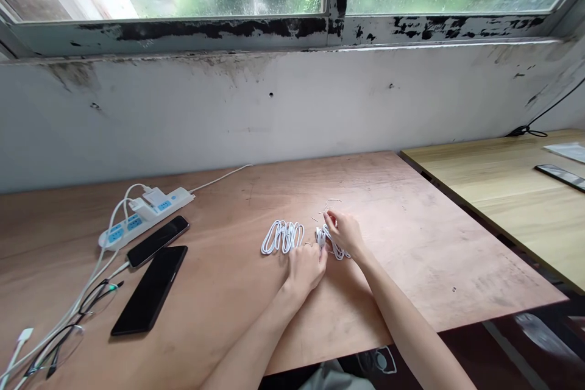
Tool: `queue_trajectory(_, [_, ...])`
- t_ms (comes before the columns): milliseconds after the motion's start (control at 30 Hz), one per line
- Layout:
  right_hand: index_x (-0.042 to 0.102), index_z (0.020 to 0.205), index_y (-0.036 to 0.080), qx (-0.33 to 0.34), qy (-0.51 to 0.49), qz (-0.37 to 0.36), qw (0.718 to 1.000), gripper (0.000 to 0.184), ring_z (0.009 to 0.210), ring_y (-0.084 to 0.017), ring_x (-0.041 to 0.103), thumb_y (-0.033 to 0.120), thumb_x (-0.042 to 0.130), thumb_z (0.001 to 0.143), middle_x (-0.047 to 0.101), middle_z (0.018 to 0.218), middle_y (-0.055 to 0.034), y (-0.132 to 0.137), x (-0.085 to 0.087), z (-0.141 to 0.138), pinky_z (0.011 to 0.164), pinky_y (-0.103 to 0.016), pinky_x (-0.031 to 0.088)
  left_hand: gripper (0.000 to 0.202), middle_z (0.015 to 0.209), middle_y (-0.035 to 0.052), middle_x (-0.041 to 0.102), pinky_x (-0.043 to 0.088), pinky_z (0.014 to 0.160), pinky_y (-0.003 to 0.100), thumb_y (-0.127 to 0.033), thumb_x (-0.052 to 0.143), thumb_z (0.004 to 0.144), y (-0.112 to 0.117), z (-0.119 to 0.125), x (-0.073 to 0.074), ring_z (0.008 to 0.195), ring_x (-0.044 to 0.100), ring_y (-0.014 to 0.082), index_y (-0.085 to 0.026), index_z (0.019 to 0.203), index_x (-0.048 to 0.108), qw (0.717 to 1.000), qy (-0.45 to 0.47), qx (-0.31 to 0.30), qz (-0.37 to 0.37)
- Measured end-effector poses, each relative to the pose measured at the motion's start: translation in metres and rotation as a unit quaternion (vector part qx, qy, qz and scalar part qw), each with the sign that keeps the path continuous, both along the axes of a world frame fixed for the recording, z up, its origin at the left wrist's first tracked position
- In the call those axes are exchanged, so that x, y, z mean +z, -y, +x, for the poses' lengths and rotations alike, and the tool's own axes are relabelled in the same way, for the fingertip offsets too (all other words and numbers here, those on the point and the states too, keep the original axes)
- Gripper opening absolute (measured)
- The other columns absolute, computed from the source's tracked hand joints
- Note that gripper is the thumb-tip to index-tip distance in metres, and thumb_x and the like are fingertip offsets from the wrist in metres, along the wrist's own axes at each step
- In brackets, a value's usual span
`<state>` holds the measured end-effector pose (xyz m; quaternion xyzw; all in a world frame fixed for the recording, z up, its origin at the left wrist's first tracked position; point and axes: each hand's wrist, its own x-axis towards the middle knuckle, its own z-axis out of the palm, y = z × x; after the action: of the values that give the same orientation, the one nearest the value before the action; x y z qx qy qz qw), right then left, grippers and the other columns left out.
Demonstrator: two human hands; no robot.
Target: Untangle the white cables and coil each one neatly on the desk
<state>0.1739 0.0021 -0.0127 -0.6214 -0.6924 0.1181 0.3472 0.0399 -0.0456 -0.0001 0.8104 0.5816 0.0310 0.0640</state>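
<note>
Two coiled white cables lie on the wooden table in front of me. The left coil (282,236) rests flat and untouched, just beyond my left hand (307,267). That hand is closed, its thumb and fingers gripping the near side of the right cable coil (338,250). My right hand (345,233) is over the same coil, hiding part of it, with thumb and forefinger pinched together. From its fingertips a thin twist tie (333,200) sticks up and bends to the right. A tiny thin strip (314,219) shows on the table to the left of these fingertips.
On the left are a white power strip (150,216) with plugged-in chargers, two dark phones (150,292) and eyeglasses (91,298) among white cords. A wall with a window stands behind the table. Across a gap on the right is a lighter table (493,189) holding a dark flat device (562,177).
</note>
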Motion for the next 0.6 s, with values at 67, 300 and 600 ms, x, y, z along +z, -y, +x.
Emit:
queue_trajectory(67, [0.045, 0.061, 0.019, 0.004, -0.018, 0.0, 1.0, 0.033, 0.051, -0.012, 0.042, 0.034, 0.036, 0.089, 0.051, 0.057, -0.0006, -0.001, 0.0, 0.001, 0.051, -0.024, 0.023, 0.046, 0.077, 0.0108, 0.065, 0.039, 0.062, 0.029, -0.038, 0.024, 0.091, -0.002, -0.007, 0.003, 0.073, 0.062, 0.0219, -0.017, 0.085, 0.064, 0.999, 0.015, 0.009, 0.027])
queue_trajectory(300, [0.05, 0.065, 0.018, -0.042, -0.147, 0.018, 0.988, 0.034, 0.048, -0.011, 0.039, 0.038, 0.035, 0.089, 0.047, 0.054, 0.0011, -0.002, 0.002, 0.008, 0.05, -0.024, 0.025, 0.021, 0.1, 0.0117, 0.059, 0.041, 0.078, 0.035, -0.027, 0.045, 0.083, -0.01, -0.03, 0.006, 0.096, 0.055, 0.0265, -0.018, 0.096, 0.058, 0.993, -0.002, 0.061, 0.098])
queue_trajectory(600, [0.051, 0.068, 0.018, -0.05, -0.291, 0.015, 0.955, 0.035, 0.048, -0.011, 0.036, 0.044, 0.038, 0.087, 0.04, 0.053, 0.0022, -0.004, 0.004, 0.012, 0.045, -0.023, 0.027, 0.027, 0.111, 0.0142, 0.055, 0.04, 0.086, 0.039, -0.017, 0.045, 0.078, -0.009, -0.028, 0.006, 0.1, 0.053, 0.0272, -0.017, 0.103, 0.055, 0.996, -0.02, 0.061, 0.058])
